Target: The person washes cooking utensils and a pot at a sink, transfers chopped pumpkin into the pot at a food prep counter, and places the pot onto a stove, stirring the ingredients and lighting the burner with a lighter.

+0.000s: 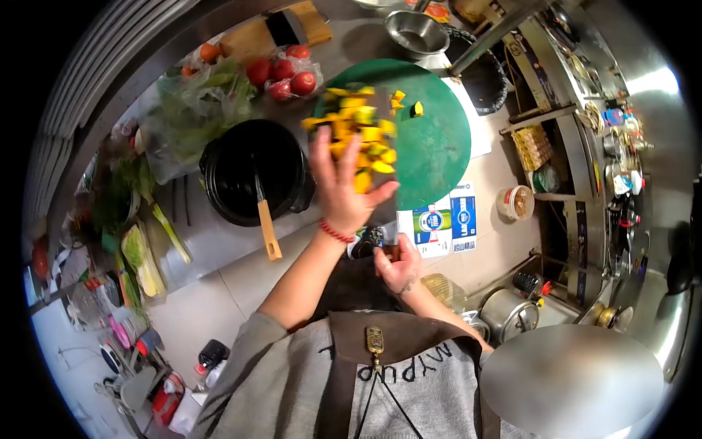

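Observation:
My right hand (398,265) grips the handle of a broad-bladed cleaver (385,212), held over the near left edge of a round green cutting board (439,150). Heaped on the blade are diced pumpkin pieces (371,134), orange with some green skin. My left hand (342,179), a red bead bracelet at its wrist, lies against the heap with fingers spread. A few loose pumpkin pieces (417,109) remain on the board. Left of my left hand stands a black pot (210,183), with a wooden-handled utensil (268,228) leaning in it; its lower end is hidden.
Bagged tomatoes (302,83), bagged greens (201,102) and a wooden board (245,42) lie behind the pot. A metal pan (417,34) stands beyond the green board. Shelving (559,146) lines the right side, with a white tub (515,203) before it.

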